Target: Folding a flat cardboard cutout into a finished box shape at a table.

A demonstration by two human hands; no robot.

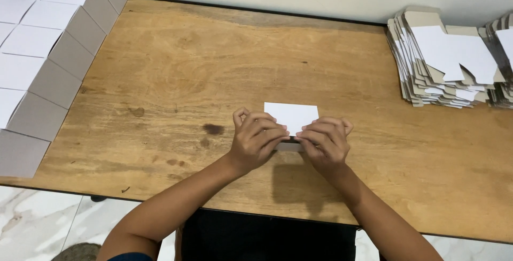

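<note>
Right at the centre of the desk we have a small white cardboard box, partly folded, its broad white panel tipped up and away from us. Our left hand closes on its near edge from nine o'clock and our right hand from three o'clock, so the grip of both hands is clamped on the same lower rim, fingertips nearly meeting in the middle. Held from both sides like this, the card seems braced against the wood so that a fold along the near edge stays straight; the edge itself is hidden under our fingers.

Out at two o'clock, well apart from the hands, lies a stack of flat box blanks, fanned slightly, white faces up and grey backs showing at the edges, within reach of the right arm. At ten o'clock, along the left margin, stand finished white boxes in close rows, touching one another. Beyond the near rim of the desk a pale marbled floor shows.
</note>
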